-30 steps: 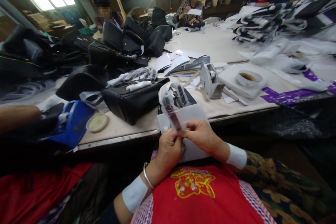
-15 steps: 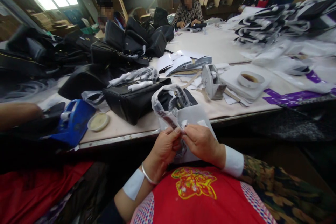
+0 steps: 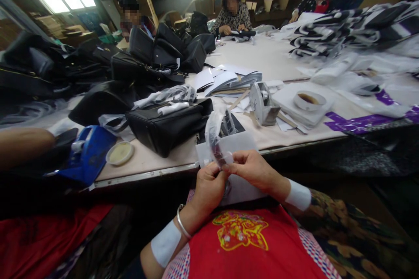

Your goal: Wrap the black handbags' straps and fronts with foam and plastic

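Plastic-wrapped dark strap (image 3: 218,139), curving up from both hands just before the table edge (image 3: 147,173); half a second earlier its wrap ballooned in a wide loop, now it is drawn into a narrow arc, which suggests the film is being tightened along the strap. Left hand (image 3: 207,187) and right hand (image 3: 252,169) meet at its lower end, fingers closed in a pinch on strap and film, over a white sheet (image 3: 240,141). Beyond lie a black handbag (image 3: 166,124), a grey tape dispenser (image 3: 263,103) and a blue dispenser (image 3: 88,152).

Black handbags (image 3: 163,124), a tape dispenser (image 3: 263,103) and papers (image 3: 225,79) crowd the table (image 3: 262,54).
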Tool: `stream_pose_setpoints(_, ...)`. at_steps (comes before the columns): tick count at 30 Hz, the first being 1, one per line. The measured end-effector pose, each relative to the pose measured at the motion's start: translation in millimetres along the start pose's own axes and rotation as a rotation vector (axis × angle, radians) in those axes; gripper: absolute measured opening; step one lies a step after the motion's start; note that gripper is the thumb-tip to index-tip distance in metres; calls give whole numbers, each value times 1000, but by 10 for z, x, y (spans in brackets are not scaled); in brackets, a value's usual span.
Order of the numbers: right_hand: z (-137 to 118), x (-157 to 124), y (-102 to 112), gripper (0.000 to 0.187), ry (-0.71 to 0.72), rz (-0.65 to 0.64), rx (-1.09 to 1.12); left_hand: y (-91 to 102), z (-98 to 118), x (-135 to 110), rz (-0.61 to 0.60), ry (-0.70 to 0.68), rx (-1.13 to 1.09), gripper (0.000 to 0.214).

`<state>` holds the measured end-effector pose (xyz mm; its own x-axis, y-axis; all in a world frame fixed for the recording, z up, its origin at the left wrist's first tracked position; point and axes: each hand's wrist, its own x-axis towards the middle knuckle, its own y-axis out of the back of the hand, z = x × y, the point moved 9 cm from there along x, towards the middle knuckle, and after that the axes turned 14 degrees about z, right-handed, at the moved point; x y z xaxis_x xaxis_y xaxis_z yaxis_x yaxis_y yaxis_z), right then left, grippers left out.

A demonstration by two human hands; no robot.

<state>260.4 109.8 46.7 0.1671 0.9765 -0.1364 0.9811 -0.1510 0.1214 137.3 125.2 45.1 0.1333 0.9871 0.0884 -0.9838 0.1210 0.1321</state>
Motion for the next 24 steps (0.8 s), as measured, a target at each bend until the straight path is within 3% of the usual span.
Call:
stream_pose_setpoints(4,-3,0,8,28,97,200,-103,-65,75,-47,33,-170,170,20)
stream_pose_setpoints(8,18,-48,23,20,158,251,-117,-122,115,-30,-77,-176,228,18)
stream_pose_setpoints(11,28,-59,58,16,175,205,-78,-137,49,-17,-244,43,40,7)
stream_pose_setpoints(13,14,-66,65,15,214,159,-92,-166,-46,-53,-350,308,-220,22)
stream_pose_setpoints(16,-87,-117,38,15,404,132,-240,-185,-170,-83,-337,611,-524,39)
stream_pose_setpoints(21,-248,-297,-126,25,798,124,-600,-240,-320,-68,-203,733,-665,38)
stream_pose_setpoints(24,-232,-273,-108,25,755,81,-636,-197,-339,-54,-142,680,-623,33)
